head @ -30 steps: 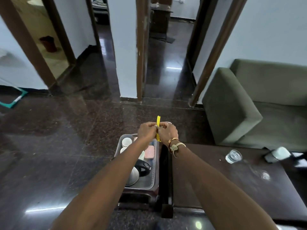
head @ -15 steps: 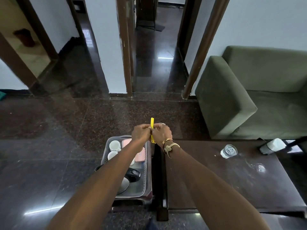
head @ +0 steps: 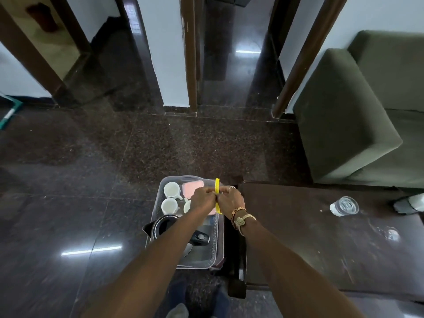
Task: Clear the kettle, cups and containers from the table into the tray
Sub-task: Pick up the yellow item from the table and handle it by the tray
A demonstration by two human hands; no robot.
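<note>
A clear plastic tray (head: 215, 251) stands left of the dark wooden table (head: 309, 239). In it are a black kettle (head: 164, 227), white cups (head: 171, 189) and a pink container (head: 191, 188). My left hand (head: 203, 200) and my right hand (head: 230, 200) meet above the tray's right side. Both pinch a thin yellow strip (head: 217, 187) that stands upright between them. A drinking glass (head: 344, 206) stands on the table at the right.
A green sofa (head: 358, 115) sits beyond the table at the right. A pale object (head: 410, 203) lies at the table's far right edge. Glossy dark floor spreads to the left, with doorways and door frames (head: 189, 53) ahead.
The view has tipped down and shifted, so the tray and hands now sit nearer the middle. Both hands still hold the yellow strip together; the kettle's open top now shows.
</note>
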